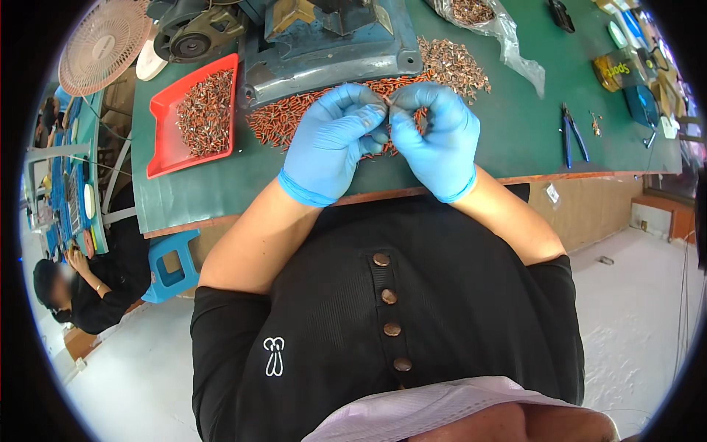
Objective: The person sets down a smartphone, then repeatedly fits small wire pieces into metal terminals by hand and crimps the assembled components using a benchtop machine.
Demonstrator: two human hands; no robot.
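Both my hands wear blue gloves and meet fingertip to fingertip over the green bench. My left hand and my right hand pinch a small copper-coloured metal part between them. Under and around my hands lies a spread of many small orange and copper parts. A second heap of silvery-copper parts lies just beyond my right hand.
A red tray of small metal parts sits at the left. A blue-grey machine base stands behind the parts. A clear bag, blue-handled pliers, a fan, a blue stool and a seated person are around.
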